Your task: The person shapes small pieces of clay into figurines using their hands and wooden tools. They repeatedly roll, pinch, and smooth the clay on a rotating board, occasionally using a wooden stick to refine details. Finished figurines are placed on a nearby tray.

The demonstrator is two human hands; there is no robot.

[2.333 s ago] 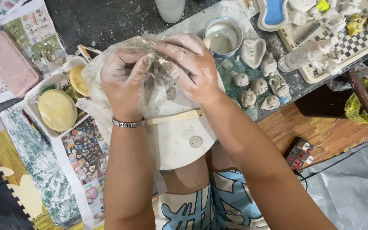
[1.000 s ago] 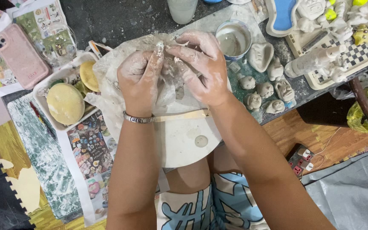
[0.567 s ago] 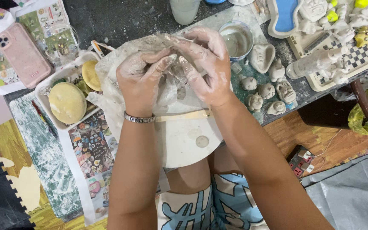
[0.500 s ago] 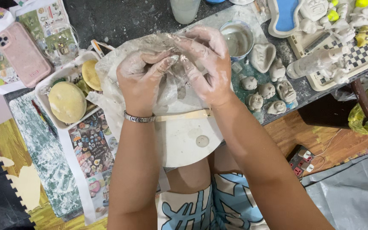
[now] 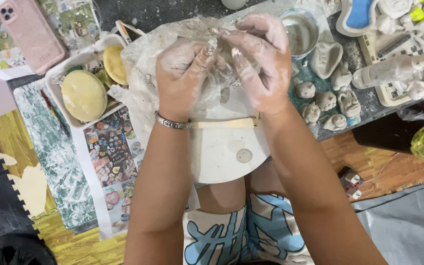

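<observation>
Both my hands are smeared with pale clay and work together inside a crumpled clear plastic bag (image 5: 143, 59) over a round white board (image 5: 226, 152). My left hand (image 5: 182, 78) has its fingers curled into the plastic. My right hand (image 5: 263, 61) pinches the plastic from the other side, fingertips meeting the left. What lies inside the bag is hidden by the fingers. A silver bracelet (image 5: 172, 122) circles my left wrist. A flat wooden stick (image 5: 224, 124) lies across the board under my wrists.
A white tray (image 5: 55, 81) holds yellow sponges (image 5: 83, 94) at the left. A pink phone (image 5: 31, 33) lies far left. A water cup (image 5: 300, 32) and several small grey clay figures (image 5: 326, 100) sit at the right, beside a checkered tray (image 5: 408, 54) of clay pieces.
My hands have kept kneading and gathering the plastic bag, fingertips drawing closer together at its top. The view has shifted slightly.
</observation>
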